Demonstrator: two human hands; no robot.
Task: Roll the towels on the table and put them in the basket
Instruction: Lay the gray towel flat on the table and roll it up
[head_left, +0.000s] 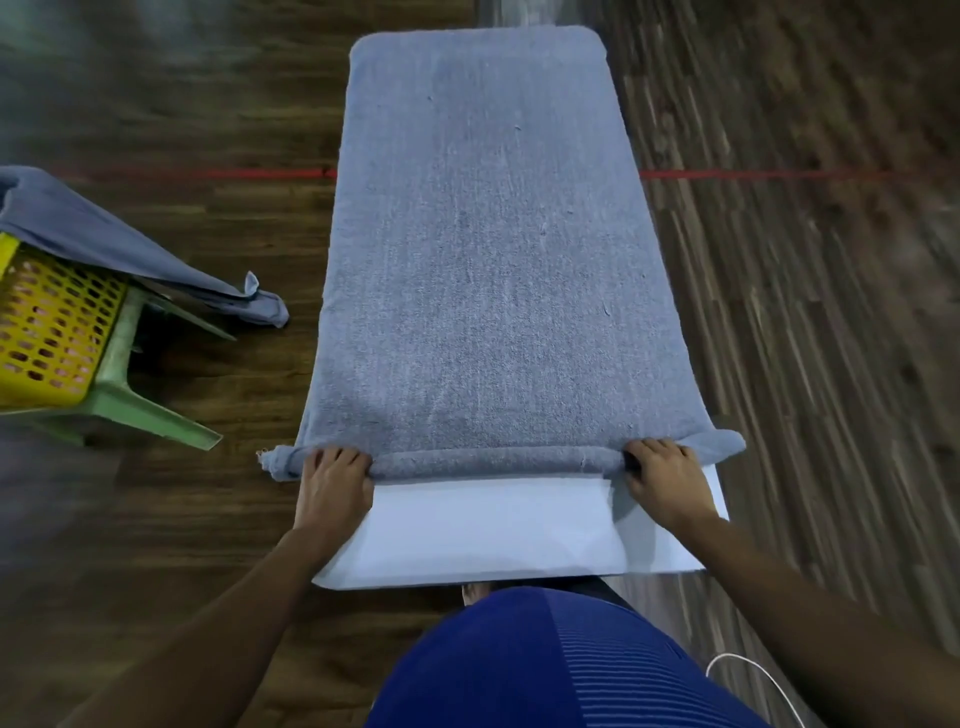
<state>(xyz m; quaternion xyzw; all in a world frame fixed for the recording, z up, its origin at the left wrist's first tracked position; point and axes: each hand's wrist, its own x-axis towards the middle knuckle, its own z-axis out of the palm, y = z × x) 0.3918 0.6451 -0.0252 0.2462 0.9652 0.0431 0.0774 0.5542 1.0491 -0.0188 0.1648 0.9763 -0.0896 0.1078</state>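
Grey towel (483, 249) is lying flat along the white worktop (493, 530), near edge in a thin roll. Fingers of left hand (335, 483) and right hand (665, 480) are curling over that roll, one near each end. Soft, floppy terry; probably slackening mid-span unless gripped evenly. Yellow basket (47, 322) is sitting well left.

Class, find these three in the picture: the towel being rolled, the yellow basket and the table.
towel (483, 260), head view, on its flat unrolled middle.
yellow basket (49, 332), head view, on its perforated side wall.
table (493, 525), head view, on its bare white near end.
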